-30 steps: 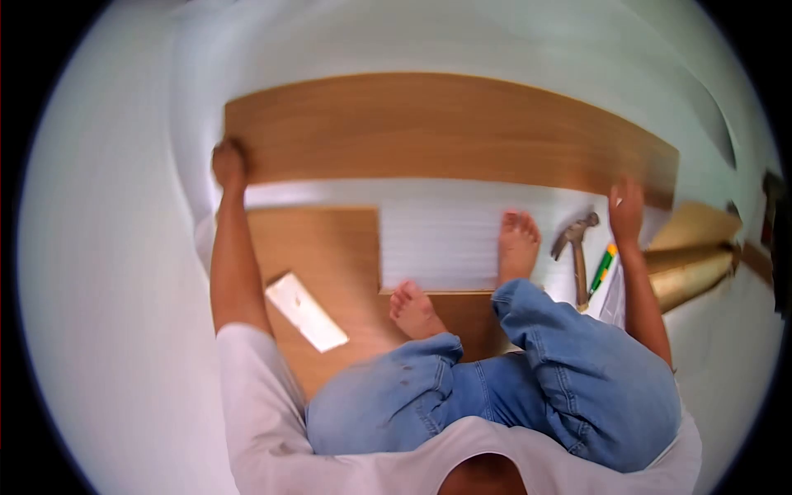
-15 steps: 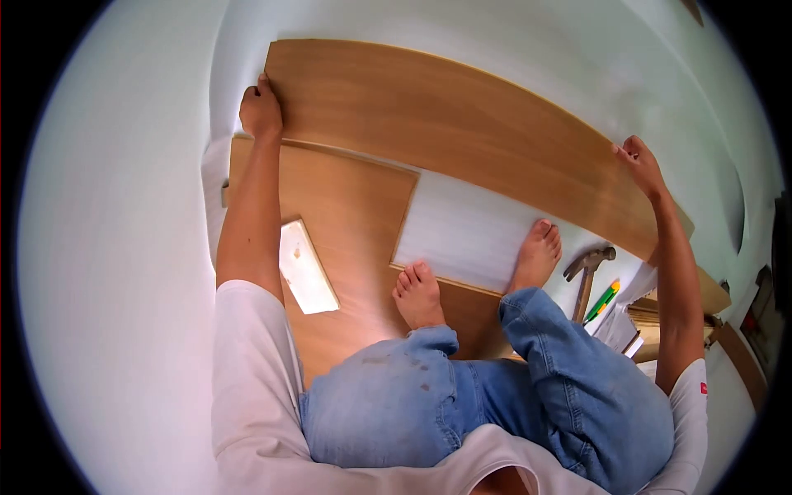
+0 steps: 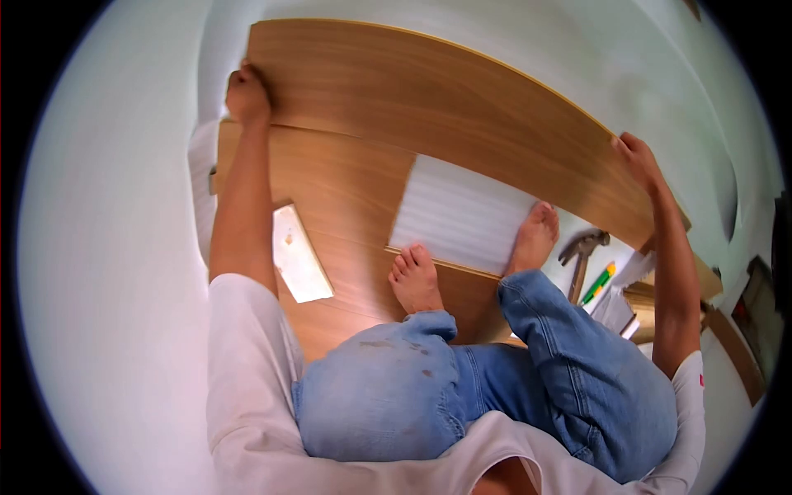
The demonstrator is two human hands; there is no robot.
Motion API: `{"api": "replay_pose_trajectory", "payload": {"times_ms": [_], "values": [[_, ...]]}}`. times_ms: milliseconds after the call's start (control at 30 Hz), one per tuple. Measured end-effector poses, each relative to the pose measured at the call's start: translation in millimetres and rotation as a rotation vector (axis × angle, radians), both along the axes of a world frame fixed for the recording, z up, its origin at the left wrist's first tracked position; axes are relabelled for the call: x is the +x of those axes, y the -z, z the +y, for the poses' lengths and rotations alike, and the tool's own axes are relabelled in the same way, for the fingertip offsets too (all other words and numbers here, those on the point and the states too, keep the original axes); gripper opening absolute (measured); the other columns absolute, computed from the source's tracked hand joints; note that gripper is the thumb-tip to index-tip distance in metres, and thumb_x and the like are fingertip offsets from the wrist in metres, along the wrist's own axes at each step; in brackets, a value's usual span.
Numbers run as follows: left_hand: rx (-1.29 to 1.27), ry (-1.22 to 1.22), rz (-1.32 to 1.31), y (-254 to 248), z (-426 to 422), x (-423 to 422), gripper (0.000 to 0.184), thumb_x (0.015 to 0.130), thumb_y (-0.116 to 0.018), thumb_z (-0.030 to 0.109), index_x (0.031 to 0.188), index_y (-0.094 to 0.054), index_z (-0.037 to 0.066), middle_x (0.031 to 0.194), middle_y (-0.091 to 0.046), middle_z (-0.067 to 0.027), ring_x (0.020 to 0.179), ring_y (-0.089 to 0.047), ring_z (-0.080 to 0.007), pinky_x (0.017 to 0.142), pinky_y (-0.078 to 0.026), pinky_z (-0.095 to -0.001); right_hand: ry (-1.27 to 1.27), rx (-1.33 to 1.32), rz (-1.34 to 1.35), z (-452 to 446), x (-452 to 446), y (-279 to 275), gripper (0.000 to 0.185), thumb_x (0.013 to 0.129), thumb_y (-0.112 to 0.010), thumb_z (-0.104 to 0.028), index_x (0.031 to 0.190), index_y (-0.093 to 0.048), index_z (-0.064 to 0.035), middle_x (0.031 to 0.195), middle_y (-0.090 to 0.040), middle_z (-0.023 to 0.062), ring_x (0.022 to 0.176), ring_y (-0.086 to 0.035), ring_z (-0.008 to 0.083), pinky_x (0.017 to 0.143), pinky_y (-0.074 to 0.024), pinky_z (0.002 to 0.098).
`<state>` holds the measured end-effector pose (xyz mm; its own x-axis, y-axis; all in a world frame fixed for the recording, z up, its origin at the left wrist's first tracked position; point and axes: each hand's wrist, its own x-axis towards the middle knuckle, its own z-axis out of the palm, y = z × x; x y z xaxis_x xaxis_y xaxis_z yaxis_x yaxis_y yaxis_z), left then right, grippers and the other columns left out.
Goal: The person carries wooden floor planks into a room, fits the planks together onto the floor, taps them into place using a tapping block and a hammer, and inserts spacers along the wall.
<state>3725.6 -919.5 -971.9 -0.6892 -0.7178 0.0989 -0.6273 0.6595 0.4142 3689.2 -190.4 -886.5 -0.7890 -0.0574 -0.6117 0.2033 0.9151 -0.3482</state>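
A long brown wooden plank (image 3: 437, 99) spans the view in front of me, its right end lower than its left. My left hand (image 3: 248, 96) grips the plank's left end, fingers curled round the edge. Near the right end, my right hand (image 3: 639, 161) holds the far edge, thumb and fingers closed on it. The plank's near edge lies close along the laid floor boards (image 3: 338, 177) at the left. Whether it touches them all along cannot be made out.
White underlay (image 3: 458, 214) shows between the boards and my feet. A white-faced offcut (image 3: 301, 256) lies on the boards. At the right are a hammer (image 3: 582, 256), a green and yellow cutter (image 3: 599, 283) and wood pieces (image 3: 641, 301). A wall rises at the left.
The plank has tilted, its right end swinging lower relative to the left. My right hand has moved from its near side to its far edge. The view has also shifted.
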Motion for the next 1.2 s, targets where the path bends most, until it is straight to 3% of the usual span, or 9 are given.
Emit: {"api": "replay_pose_trajectory", "payload": {"times_ms": [133, 267, 333, 433, 500, 633, 700, 833, 1200], "values": [[-0.165, 0.327, -0.100, 78.1, -71.4, 4.0, 0.043, 0.096, -0.057, 0.046, 0.089, -0.075, 0.007, 0.085, -0.075, -0.0119, 0.075, -0.070, -0.0343, 0.068, -0.055, -0.0493, 0.055, 0.018, -0.064, -8.3, 15.2, 3.5, 0.059, 0.091, -0.062, -0.062, 0.097, -0.071, -0.0034, 0.085, -0.070, 0.0075, 0.078, -0.063, 0.0167, 0.071, -0.0517, 0.0377], [-0.331, 0.092, 0.178, 100.8, -90.7, -11.2, 0.038, 0.093, -0.063, 0.043, 0.089, -0.078, 0.009, 0.082, -0.075, -0.0093, 0.070, -0.071, -0.0323, 0.064, -0.058, -0.0468, 0.096, 0.072, 0.194, -18.3, 36.2, 8.3, 0.066, 0.085, -0.063, -0.069, 0.095, -0.073, -0.0047, 0.093, -0.072, 0.0171, 0.088, -0.068, 0.0334, 0.080, -0.0523, 0.0439], [-0.625, 0.177, 0.221, 41.8, -25.7, -19.0, 0.041, 0.092, -0.066, 0.040, 0.107, -0.076, 0.003, 0.109, -0.074, -0.0158, 0.099, -0.069, -0.0350, 0.085, -0.055, -0.0452, 0.065, 0.100, 0.374, -20.4, 43.0, 16.0, 0.065, 0.084, -0.063, -0.068, 0.091, -0.074, -0.0052, 0.093, -0.073, 0.0161, 0.089, -0.068, 0.0354, 0.083, -0.0517, 0.0438], [-0.453, 0.845, -0.121, -104.0, 142.8, -37.6, 0.036, 0.097, -0.061, 0.031, 0.116, -0.070, 0.001, 0.112, -0.071, -0.0175, 0.107, -0.066, -0.0338, 0.091, -0.052, -0.0430, 0.105, 0.046, 0.458, -25.5, 49.6, 8.4, 0.061, 0.084, -0.064, -0.066, 0.090, -0.075, -0.0062, 0.094, -0.073, 0.0151, 0.090, -0.068, 0.0341, 0.085, -0.0512, 0.0434], [-0.066, 1.125, 0.378, -48.3, 180.7, -58.0, 0.029, 0.101, -0.057, 0.025, 0.118, -0.065, 0.002, 0.114, -0.069, -0.0181, 0.102, -0.065, -0.0351, 0.088, -0.051, -0.0428, 0.094, 0.060, 0.502, -24.7, 52.5, 7.1, 0.061, 0.083, -0.064, -0.065, 0.091, -0.075, -0.0061, 0.094, -0.073, 0.0160, 0.090, -0.068, 0.0337, 0.084, -0.0514, 0.0441], [-0.057, 1.207, -0.467, -66.3, 266.2, -83.3, 0.055, 0.100, -0.051, 0.054, 0.083, -0.069, 0.005, 0.087, -0.070, -0.0181, 0.088, -0.065, -0.0366, 0.080, -0.049, -0.0466, 0.087, 0.050, 0.372, -16.2, 52.0, -6.1, 0.061, 0.083, -0.066, -0.065, 0.096, -0.076, -0.0063, 0.096, -0.073, 0.0169, 0.091, -0.069, 0.0299, 0.082, -0.0523, 0.0445], [0.036, 1.241, -0.510, -40.8, 258.5, -95.5, 0.069, 0.099, -0.044, 0.064, 0.075, -0.068, 0.005, 0.081, -0.069, -0.0196, 0.082, -0.065, -0.0399, 0.077, -0.048, -0.0506, 0.118, -0.051, 0.188, 6.2, 43.9, 3.1, 0.057, 0.090, -0.065, -0.062, 0.102, -0.074, -0.0068, 0.082, -0.070, 0.0065, 0.078, -0.065, 0.0180, 0.069, -0.0521, 0.0386], [-0.077, 1.244, -0.457, -43.7, 261.8, -91.9, 0.075, 0.094, -0.043, 0.075, 0.074, -0.071, 0.008, 0.077, -0.070, -0.0133, 0.081, -0.067, -0.0333, 0.077, -0.052, -0.0439, -0.066, 0.090, 0.058, 16.9, 11.4, 22.6, 0.064, 0.094, -0.055, -0.067, 0.091, -0.071, -0.0043, 0.077, -0.067, 0.0143, 0.071, -0.060, 0.0229, 0.070, -0.0487, 0.0398], [-0.155, 1.187, -0.371, -46.4, 256.3, -83.1, 0.074, 0.090, -0.043, 0.079, 0.070, -0.068, 0.013, 0.068, -0.066, -0.0044, 0.075, -0.065, -0.0252, 0.070, -0.048, -0.0372, 0.111, 0.038, 0.084, 3.9, 23.6, 27.8, 0.058, 0.096, -0.058, -0.059, 0.083, -0.060, -0.0027, 0.065, -0.049, 0.0055, 0.063, -0.045, 0.0164, 0.062, -0.0413, 0.0349]]}}
